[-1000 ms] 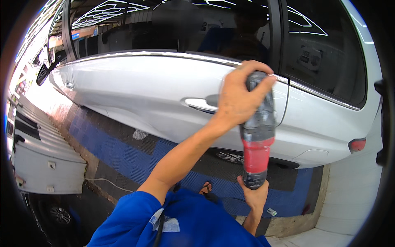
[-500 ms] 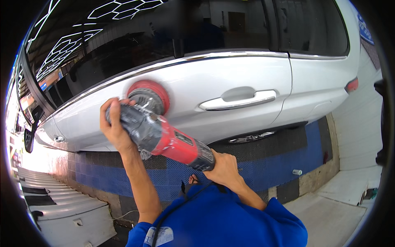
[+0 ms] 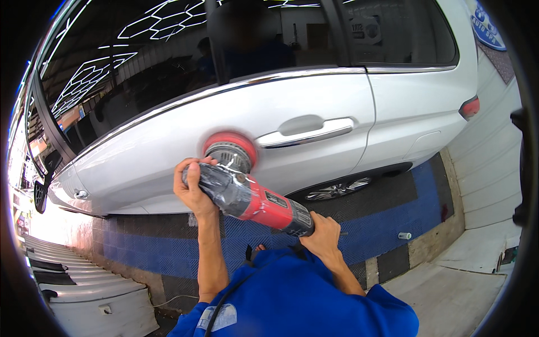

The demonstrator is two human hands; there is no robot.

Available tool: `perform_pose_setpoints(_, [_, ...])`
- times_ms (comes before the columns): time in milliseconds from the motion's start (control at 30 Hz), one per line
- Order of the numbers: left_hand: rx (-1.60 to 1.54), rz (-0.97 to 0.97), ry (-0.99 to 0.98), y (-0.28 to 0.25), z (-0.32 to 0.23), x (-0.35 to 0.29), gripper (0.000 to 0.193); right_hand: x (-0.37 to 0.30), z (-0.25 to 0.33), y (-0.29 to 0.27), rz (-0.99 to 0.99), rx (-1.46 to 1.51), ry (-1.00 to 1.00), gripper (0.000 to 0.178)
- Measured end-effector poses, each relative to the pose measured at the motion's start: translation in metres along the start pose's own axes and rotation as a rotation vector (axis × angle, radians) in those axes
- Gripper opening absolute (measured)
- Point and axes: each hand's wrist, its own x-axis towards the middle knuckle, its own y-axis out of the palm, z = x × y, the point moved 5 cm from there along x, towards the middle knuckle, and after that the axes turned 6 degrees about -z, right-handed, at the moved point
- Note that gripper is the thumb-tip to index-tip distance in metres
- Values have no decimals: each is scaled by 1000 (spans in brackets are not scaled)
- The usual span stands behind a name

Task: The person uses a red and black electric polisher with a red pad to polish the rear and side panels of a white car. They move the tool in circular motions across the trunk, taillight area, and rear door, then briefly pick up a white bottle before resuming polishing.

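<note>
A red and black car polisher (image 3: pixel 269 206) slants across the middle of the view, and both my hands are on it. My left hand (image 3: pixel 193 184) is wrapped round its dark head end, thumb on top. Around the rear end of the body closes my right hand (image 3: pixel 322 235). The round red pad (image 3: pixel 230 144) lies against the side of a white car (image 3: pixel 168 140), on the door panel just left of the door handle (image 3: pixel 309 133). The pad's outline is smeared by motion. Its contact face is hidden against the paint.
Dark windows (image 3: pixel 168 56) with a chrome strip run above the panel. Below are a wheel (image 3: pixel 339 188) and blue and black floor tiles (image 3: pixel 252 230). A small can (image 3: pixel 404 236) lies at the right. A black cord (image 3: pixel 224 306) crosses my blue shirt; a corrugated white structure (image 3: pixel 95 281) stands lower left.
Both hands have carried the polisher right and slightly down along the door, bringing its pad closer to the handle. The view has shifted, and more of the rear wheel shows.
</note>
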Motion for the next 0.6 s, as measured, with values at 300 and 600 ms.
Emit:
perform_pose_setpoints(300, [216, 436, 206, 175, 9, -103, 14, -12, -132, -33, -40, 433, 286, 33])
perform_pose_setpoints(600, [336, 519, 378, 300, 14, -153, 34, -21, -224, -38, 46, 624, 579, 41])
